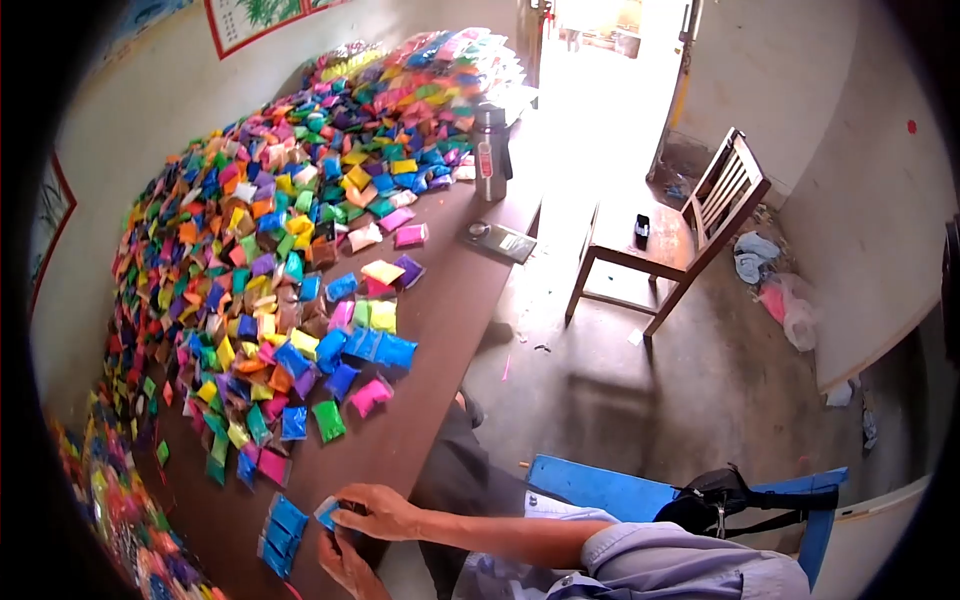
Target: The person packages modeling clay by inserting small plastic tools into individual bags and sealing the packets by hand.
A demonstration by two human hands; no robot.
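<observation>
My right hand [380,512] is closed, with a small blue packet [326,512] pinched at its fingertips above the near edge of the table. Just below it, my left hand [347,568] has its fingers curled up against the right hand. Its fingertips are partly covered, so what they grip cannot be made out. Left of both hands, a group of blue packets [283,535] lies together on the brown tabletop. Beyond them are loose packets, among them a green packet [328,421], a pink packet [371,396] and several joined blue packets [380,348].
A large heap of colourful packets [240,250] covers the wall side of the table [440,300]. A metal flask [490,155] and a flat dark device [499,241] stand farther back. A wooden chair [670,240] and a blue bench [600,483] with a black bag [715,497] are to the right.
</observation>
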